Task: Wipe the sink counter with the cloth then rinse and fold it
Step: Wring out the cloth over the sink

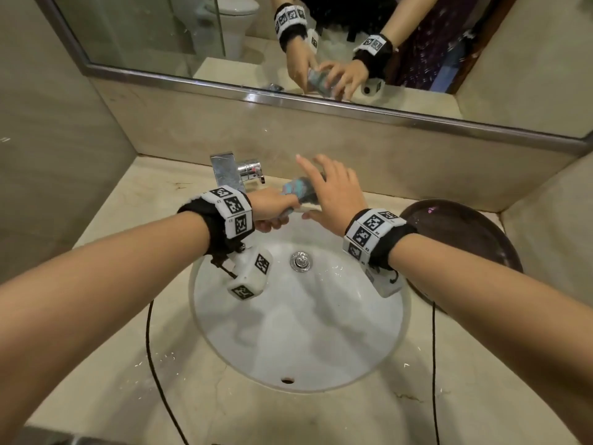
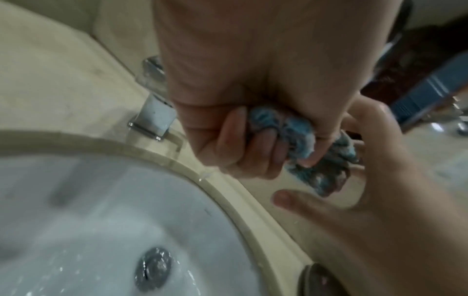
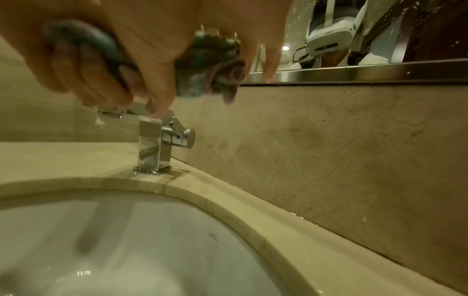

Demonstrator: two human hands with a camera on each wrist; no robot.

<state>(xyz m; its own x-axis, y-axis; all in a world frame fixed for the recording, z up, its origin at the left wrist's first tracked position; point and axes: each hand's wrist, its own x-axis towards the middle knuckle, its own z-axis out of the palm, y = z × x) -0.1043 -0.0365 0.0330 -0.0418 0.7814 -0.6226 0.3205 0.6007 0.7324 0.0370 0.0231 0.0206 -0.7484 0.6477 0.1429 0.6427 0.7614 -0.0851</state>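
A wet blue-grey cloth (image 1: 300, 189) is twisted into a tight roll above the back rim of the white sink (image 1: 298, 332). My left hand (image 1: 276, 216) grips its near end, fingers curled round the cloth (image 2: 291, 128). My right hand (image 1: 333, 194) hovers at the far end with fingers straight and spread, thumb below. In the right wrist view the rolled cloth (image 3: 215, 66) sits under the right palm, and the left hand (image 3: 88, 66) holds the other end. I cannot tell whether the right palm touches the cloth.
A chrome faucet (image 1: 229, 173) stands just left of the hands. A dark round dish (image 1: 465, 232) lies on the beige counter (image 1: 128, 364) at the right. The mirror (image 1: 192, 36) hangs behind. Water drops dot the basin around the drain (image 1: 300, 261).
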